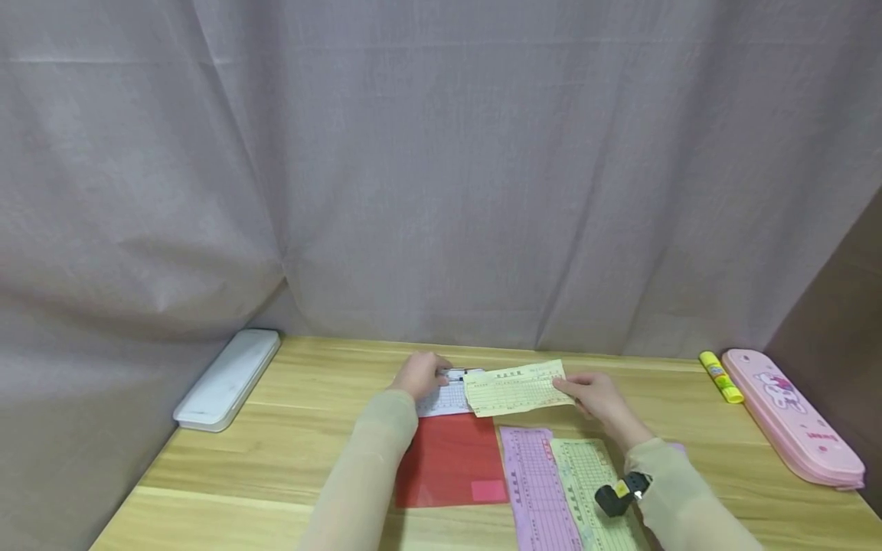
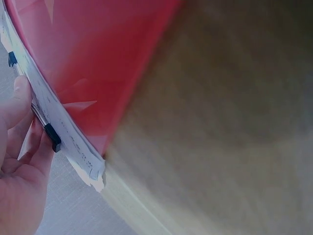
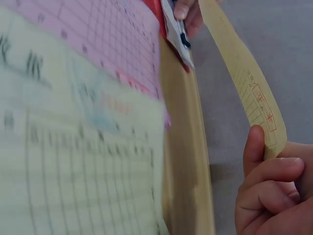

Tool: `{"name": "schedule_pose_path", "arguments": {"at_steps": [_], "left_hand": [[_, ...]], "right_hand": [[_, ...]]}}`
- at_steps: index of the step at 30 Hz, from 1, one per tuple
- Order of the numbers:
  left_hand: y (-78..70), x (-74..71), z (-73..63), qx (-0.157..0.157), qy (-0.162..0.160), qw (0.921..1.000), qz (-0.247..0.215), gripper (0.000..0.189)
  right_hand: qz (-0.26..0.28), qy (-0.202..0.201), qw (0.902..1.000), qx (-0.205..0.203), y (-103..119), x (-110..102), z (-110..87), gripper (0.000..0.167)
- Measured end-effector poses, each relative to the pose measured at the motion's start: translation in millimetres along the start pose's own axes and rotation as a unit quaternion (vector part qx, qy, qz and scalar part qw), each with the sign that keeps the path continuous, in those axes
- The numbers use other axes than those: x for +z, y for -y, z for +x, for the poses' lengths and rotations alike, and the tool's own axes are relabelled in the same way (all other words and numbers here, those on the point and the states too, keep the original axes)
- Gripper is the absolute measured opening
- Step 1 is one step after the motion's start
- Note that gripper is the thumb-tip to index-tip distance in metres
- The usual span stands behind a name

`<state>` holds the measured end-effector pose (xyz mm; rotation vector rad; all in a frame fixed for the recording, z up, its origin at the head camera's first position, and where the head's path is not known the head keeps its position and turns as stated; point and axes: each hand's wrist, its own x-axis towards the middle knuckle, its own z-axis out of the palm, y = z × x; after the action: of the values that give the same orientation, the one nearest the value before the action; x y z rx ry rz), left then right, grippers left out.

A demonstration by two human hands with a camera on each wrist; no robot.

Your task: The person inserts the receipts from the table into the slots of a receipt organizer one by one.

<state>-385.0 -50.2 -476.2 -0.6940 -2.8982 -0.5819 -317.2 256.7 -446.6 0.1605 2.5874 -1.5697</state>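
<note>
My left hand [image 1: 416,375] holds the metal clip [image 1: 455,374] at the far edge of a red clip folder [image 1: 448,459]; the thumb lies on the clip in the left wrist view. Under the clip lies a white printed form [image 1: 436,402], partly covered. My right hand [image 1: 598,398] pinches the right end of a pale yellow form [image 1: 517,389] between thumb and finger. The form is raised, and its left end overlaps the white one in the head view. Nearer me, a purple form [image 1: 537,482] and another pale yellow form [image 1: 582,478] lie under my right forearm.
A white case [image 1: 229,379] lies at the table's left edge. On the right are a yellow glue stick [image 1: 721,376] and a pink pencil case [image 1: 795,413]. A grey curtain [image 1: 441,176] hangs behind the wooden table [image 1: 324,383].
</note>
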Motion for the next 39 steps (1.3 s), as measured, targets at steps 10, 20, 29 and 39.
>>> {"name": "schedule_pose_path", "arguments": {"at_steps": [10, 20, 29, 39], "left_hand": [[-0.9, -1.3, 0.2, -0.013, 0.014, 0.9998, -0.008, 0.026], [0.6, -2.0, -1.0, -0.006, 0.008, 0.9997, -0.024, 0.026], [1.3, -0.2, -0.2, -0.007, 0.008, 0.9996, -0.028, 0.026], [2.8, -1.8, 0.6, 0.01, 0.007, 0.9997, -0.022, 0.026]], "right_hand": [[0.029, -0.004, 0.999, 0.035, -1, 27, 0.3, 0.048], [0.05, 0.017, 0.9978, 0.04, 9, 59, -2.7, 0.038], [0.071, 0.008, 0.9963, 0.047, 15, 84, -3.1, 0.027], [0.087, 0.019, 0.995, 0.046, 25, 105, -1.1, 0.02]]}}
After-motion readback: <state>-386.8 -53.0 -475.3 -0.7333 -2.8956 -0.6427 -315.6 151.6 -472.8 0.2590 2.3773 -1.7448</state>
